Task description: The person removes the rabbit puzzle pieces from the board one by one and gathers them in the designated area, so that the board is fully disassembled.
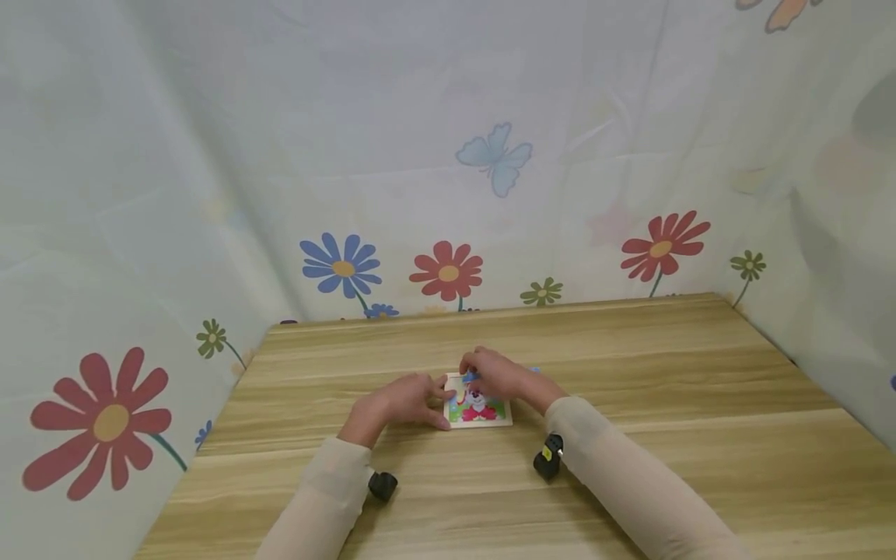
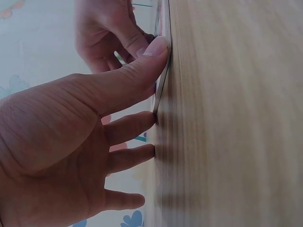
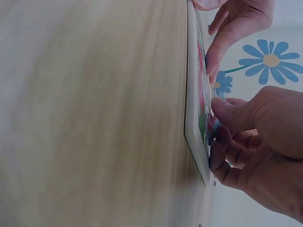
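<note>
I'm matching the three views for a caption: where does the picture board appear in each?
Head: the picture board lies just right of centre, below mid-height, against the left hand.
Left wrist: edge-on, a thin strip at the top, slightly right of centre.
Right wrist: edge-on, right of centre, running down from the top.
Shared landmark: the left hand, touching it in all three.

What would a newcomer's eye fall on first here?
Probably the large red flower on the backdrop, far left in the head view. Next comes the bright picture board on the wooden table, left hand at its left edge, right hand pinching a small piece over it.
</note>
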The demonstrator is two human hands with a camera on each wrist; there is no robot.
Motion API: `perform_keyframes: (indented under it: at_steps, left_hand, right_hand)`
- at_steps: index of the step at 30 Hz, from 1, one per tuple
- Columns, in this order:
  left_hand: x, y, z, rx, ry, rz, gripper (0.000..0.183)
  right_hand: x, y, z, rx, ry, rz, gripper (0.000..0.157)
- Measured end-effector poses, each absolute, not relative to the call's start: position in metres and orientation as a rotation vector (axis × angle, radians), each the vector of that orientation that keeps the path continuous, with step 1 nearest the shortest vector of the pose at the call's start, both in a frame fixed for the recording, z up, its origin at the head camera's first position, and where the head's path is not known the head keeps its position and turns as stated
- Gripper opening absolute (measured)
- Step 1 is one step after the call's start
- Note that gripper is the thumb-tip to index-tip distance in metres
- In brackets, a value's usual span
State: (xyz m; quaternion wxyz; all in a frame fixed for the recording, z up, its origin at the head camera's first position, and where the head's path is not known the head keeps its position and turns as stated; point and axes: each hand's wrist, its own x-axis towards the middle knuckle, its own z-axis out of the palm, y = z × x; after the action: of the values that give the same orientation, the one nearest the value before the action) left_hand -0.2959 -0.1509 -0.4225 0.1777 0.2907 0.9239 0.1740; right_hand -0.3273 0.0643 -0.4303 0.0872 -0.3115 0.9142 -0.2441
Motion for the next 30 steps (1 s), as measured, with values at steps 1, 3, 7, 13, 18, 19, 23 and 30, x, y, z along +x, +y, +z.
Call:
perform_keyframes:
  at_steps: [1, 3, 7, 13, 18, 19, 23, 30]
  left_hand:
    - [-0.296, -0.151, -0.423, 0.821, 2.611, 0.498, 0.061]
    - [-0.295, -0.152, -0.424, 0.819, 2.610, 0.495, 0.061]
    - [-0.296, -0.152, -0.425, 0.814, 2.624, 0.473, 0.062]
    - [-0.298, -0.152, -0.424, 0.804, 2.644, 0.425, 0.062]
    - [-0.297, -0.152, -0.425, 0.809, 2.644, 0.417, 0.063]
    - [-0.297, -0.151, -0.425, 0.808, 2.644, 0.419, 0.063]
    - [-0.297, -0.151, -0.425, 0.810, 2.649, 0.412, 0.062]
    - [-0.299, -0.151, -0.425, 0.826, 2.655, 0.390, 0.062]
  right_hand:
    - [-0.328, 0.065, -0.431, -0.938, 2.719, -0.733, 0.022]
    - [-0.328, 0.067, -0.432, -0.955, 2.710, -0.752, 0.025]
    - [-0.331, 0.071, -0.433, -0.981, 2.713, -0.796, 0.023]
    - [-0.338, 0.076, -0.437, -0.944, 2.711, -0.928, 0.015]
    - [-0.338, 0.077, -0.438, -0.962, 2.701, -0.956, 0.012]
    - [-0.338, 0.077, -0.438, -0.979, 2.705, -0.950, 0.012]
    - [-0.339, 0.078, -0.436, -1.008, 2.708, -0.959, 0.014]
    - [-0.338, 0.080, -0.432, -0.989, 2.669, -1.029, 0.016]
